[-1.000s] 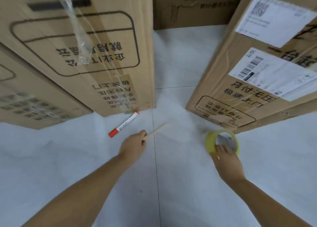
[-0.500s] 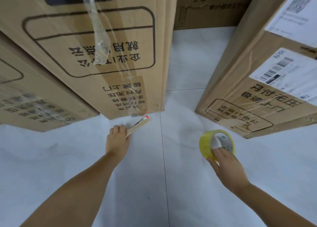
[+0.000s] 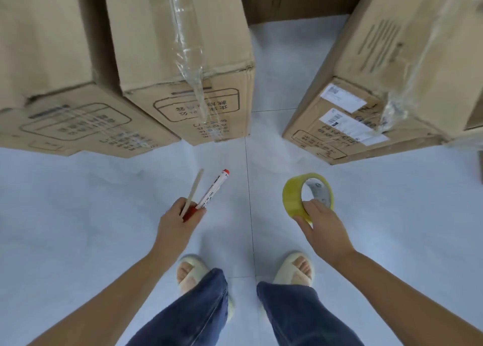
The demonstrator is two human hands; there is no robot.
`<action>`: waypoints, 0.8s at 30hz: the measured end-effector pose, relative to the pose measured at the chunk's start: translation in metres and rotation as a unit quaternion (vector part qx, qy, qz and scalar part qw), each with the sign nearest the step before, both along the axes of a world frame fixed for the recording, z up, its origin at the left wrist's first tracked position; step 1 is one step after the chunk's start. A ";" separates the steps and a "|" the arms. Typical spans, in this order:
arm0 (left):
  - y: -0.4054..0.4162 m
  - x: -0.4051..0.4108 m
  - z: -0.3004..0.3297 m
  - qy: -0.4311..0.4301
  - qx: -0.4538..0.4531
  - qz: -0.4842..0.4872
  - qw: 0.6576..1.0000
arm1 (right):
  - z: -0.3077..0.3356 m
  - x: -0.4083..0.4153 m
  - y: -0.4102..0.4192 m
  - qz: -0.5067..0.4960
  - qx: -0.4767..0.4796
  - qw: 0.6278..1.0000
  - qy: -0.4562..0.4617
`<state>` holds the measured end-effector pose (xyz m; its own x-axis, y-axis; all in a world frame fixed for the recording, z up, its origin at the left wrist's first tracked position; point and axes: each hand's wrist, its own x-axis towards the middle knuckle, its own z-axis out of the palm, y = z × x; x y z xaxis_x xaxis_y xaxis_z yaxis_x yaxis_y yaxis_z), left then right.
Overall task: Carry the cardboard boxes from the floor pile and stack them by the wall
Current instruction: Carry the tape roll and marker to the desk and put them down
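Several brown cardboard boxes stand on the pale tiled floor ahead of me. One tall box (image 3: 183, 58) with loose clear tape hanging down its front is at the centre left, and another box (image 3: 60, 89) sits to its left. A box with white shipping labels (image 3: 347, 126) stands at the right. My left hand (image 3: 177, 222) grips a red-capped white marker (image 3: 213, 188) together with a thin wooden stick (image 3: 193, 188). My right hand (image 3: 321, 225) holds a yellow tape roll (image 3: 295, 196) by its rim. Both hands hover above the floor, short of the boxes.
A further box (image 3: 295, 0) lies at the back between the two groups, beyond a floor gap (image 3: 274, 84). My feet in pale slippers (image 3: 190, 270) and blue trouser legs are at the bottom. Another box edge (image 3: 470, 115) shows at far right.
My left hand picked the marker up off the floor and now holds it with the stick. I rose and stepped back, so the boxes look farther away and my feet have come into view.
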<state>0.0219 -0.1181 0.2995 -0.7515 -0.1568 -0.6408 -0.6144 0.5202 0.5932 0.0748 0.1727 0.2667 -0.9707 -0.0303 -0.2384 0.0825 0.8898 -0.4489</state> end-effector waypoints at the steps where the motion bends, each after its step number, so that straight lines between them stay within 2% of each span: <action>1: 0.003 0.004 0.029 -0.007 0.003 0.003 1.000 | 0.029 0.003 -0.003 -0.010 -0.015 1.000 -0.011; 5: 0.021 0.014 0.145 -0.023 0.026 -0.005 0.999 | 0.145 0.020 -0.008 -0.041 -0.060 0.997 -0.034; 10: 0.046 0.031 0.283 0.000 0.057 -0.009 0.998 | 0.284 0.047 0.002 -0.084 -0.100 0.987 -0.095; 13: 0.058 0.049 0.346 0.026 0.064 -0.016 0.997 | 0.354 0.068 0.010 -0.105 -0.104 0.985 -0.090; 19: 0.057 0.081 0.408 0.012 0.096 -0.043 0.994 | 0.429 0.118 0.010 -0.196 -0.080 0.975 -0.066; 24: 0.035 0.086 0.433 0.008 0.135 -0.125 0.983 | 0.468 0.165 -0.030 -0.339 -0.083 0.936 -0.038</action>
